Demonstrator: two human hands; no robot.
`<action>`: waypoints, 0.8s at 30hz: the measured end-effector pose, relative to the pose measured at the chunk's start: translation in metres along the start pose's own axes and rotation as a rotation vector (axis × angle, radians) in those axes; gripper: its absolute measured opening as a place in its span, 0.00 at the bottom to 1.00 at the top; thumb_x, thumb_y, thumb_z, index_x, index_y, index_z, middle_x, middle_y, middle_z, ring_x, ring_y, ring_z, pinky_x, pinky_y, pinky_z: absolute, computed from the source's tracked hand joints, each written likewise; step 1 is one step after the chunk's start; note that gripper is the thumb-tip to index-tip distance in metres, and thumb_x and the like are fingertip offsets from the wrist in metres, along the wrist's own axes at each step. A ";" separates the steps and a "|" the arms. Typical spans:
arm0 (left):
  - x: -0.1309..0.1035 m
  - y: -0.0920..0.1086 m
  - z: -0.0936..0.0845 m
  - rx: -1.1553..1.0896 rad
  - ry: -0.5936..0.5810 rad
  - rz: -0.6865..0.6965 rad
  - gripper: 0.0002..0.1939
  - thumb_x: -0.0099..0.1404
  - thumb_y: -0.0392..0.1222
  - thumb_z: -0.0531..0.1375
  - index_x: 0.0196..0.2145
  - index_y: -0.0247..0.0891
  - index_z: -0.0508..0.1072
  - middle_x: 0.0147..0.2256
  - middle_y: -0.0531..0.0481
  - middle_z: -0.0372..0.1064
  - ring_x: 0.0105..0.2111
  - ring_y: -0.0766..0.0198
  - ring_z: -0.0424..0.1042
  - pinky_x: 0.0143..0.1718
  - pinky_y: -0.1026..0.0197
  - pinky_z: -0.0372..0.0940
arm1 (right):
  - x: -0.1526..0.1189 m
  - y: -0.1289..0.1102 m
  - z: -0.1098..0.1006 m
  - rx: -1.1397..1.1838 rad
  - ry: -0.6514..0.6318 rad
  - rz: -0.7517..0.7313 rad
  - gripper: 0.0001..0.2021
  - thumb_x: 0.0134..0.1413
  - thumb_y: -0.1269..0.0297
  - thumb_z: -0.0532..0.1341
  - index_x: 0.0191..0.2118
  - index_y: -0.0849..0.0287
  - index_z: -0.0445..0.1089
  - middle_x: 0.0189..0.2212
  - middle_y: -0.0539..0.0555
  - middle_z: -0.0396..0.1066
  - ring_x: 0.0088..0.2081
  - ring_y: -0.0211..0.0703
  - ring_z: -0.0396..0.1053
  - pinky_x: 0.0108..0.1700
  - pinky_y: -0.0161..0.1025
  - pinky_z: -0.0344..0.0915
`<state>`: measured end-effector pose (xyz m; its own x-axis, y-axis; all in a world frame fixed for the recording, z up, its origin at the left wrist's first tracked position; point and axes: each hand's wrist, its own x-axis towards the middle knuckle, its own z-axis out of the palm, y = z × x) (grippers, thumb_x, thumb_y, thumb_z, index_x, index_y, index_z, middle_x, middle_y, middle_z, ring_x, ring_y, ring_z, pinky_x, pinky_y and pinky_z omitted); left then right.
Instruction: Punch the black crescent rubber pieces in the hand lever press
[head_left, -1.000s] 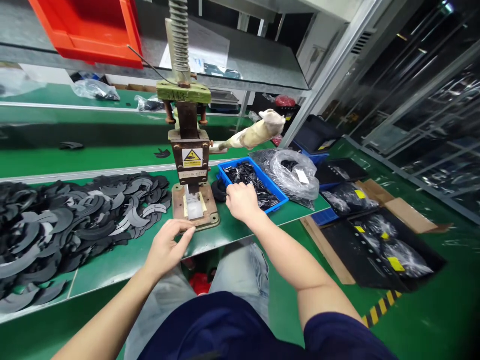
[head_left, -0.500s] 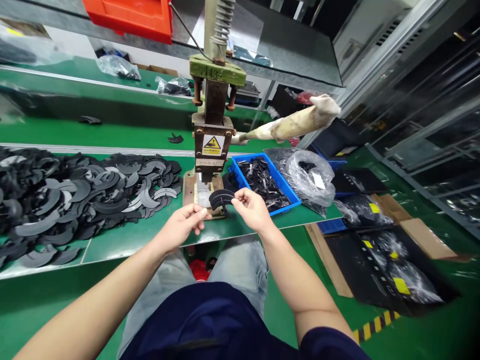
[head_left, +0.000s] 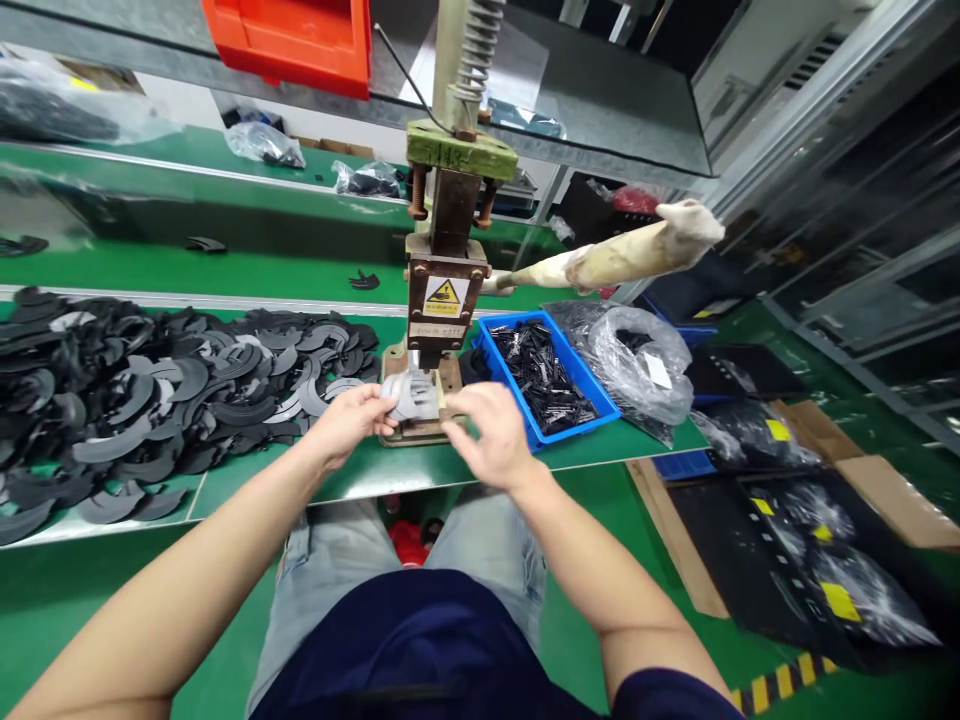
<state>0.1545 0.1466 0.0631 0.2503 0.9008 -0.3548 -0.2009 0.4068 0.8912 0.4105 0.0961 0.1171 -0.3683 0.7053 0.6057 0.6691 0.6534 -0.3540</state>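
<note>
My left hand [head_left: 349, 425] pinches the left end of a curved plastic piece [head_left: 405, 396], which looks grey and smeared by motion. The piece is at the metal base [head_left: 420, 432] of a hand press [head_left: 445, 280], below its ram. My right hand [head_left: 491, 430] is just right of the base, thumb and fingers apart, with nothing seen in it. Whether its fingertips touch the base I cannot tell. Left of the press lies a large heap of black curved pieces [head_left: 199, 375].
A blue bin [head_left: 574, 432] of small black parts stands right of the press, beside a clear plastic bag [head_left: 637, 355]. The press's wrapped lever [head_left: 622, 255] sticks out to the right. An orange bin [head_left: 289, 45] sits on the shelf above. Bagged parts [head_left: 847, 570] lie lower right.
The curved piece in my right hand has gone from there; my left hand now grips a curved piece at the press base. My right hand has opened. The view has shifted left.
</note>
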 end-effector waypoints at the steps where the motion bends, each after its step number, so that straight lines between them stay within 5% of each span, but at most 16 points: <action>1: 0.009 0.002 -0.005 0.019 0.034 0.010 0.21 0.53 0.48 0.79 0.34 0.35 0.75 0.27 0.49 0.76 0.26 0.67 0.76 0.29 0.66 0.74 | 0.010 0.004 -0.011 0.048 0.137 0.055 0.17 0.66 0.58 0.63 0.57 0.54 0.70 0.51 0.59 0.75 0.52 0.49 0.72 0.56 0.51 0.70; 5: 0.038 0.012 -0.013 0.096 0.095 -0.002 0.18 0.56 0.43 0.78 0.32 0.35 0.74 0.27 0.48 0.76 0.26 0.67 0.76 0.29 0.66 0.74 | 0.064 0.011 -0.062 0.209 0.522 0.114 0.29 0.65 0.44 0.63 0.64 0.51 0.59 0.57 0.60 0.68 0.55 0.50 0.71 0.58 0.53 0.75; 10: 0.057 0.023 -0.009 0.215 0.021 -0.077 0.19 0.55 0.43 0.78 0.31 0.36 0.72 0.26 0.49 0.74 0.24 0.67 0.75 0.28 0.65 0.73 | 0.118 -0.010 -0.101 0.341 0.512 -0.105 0.35 0.63 0.32 0.59 0.66 0.47 0.56 0.61 0.57 0.66 0.65 0.50 0.70 0.68 0.55 0.72; 17: 0.070 0.037 -0.007 0.410 -0.019 -0.105 0.17 0.57 0.40 0.77 0.31 0.37 0.71 0.22 0.55 0.68 0.17 0.71 0.65 0.20 0.68 0.62 | 0.136 -0.018 -0.108 0.290 0.486 -0.228 0.31 0.71 0.36 0.45 0.58 0.57 0.65 0.48 0.50 0.71 0.51 0.38 0.78 0.55 0.49 0.77; 21: 0.073 0.040 -0.006 0.371 -0.048 -0.167 0.17 0.57 0.39 0.76 0.32 0.38 0.71 0.23 0.55 0.68 0.16 0.73 0.63 0.17 0.69 0.60 | 0.136 -0.020 -0.106 0.474 0.536 -0.236 0.19 0.69 0.41 0.58 0.41 0.54 0.68 0.33 0.46 0.69 0.34 0.33 0.74 0.41 0.41 0.77; 24: 0.073 0.040 -0.005 0.351 -0.056 -0.178 0.18 0.57 0.40 0.76 0.32 0.38 0.70 0.22 0.57 0.66 0.16 0.72 0.63 0.17 0.70 0.60 | 0.114 -0.027 -0.099 0.591 0.534 -0.197 0.18 0.64 0.50 0.67 0.29 0.52 0.63 0.25 0.46 0.64 0.27 0.37 0.67 0.36 0.44 0.75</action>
<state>0.1600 0.2296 0.0713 0.3050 0.8075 -0.5048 0.1841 0.4701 0.8632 0.4142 0.1319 0.2664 0.0135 0.4340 0.9008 0.1186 0.8939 -0.4324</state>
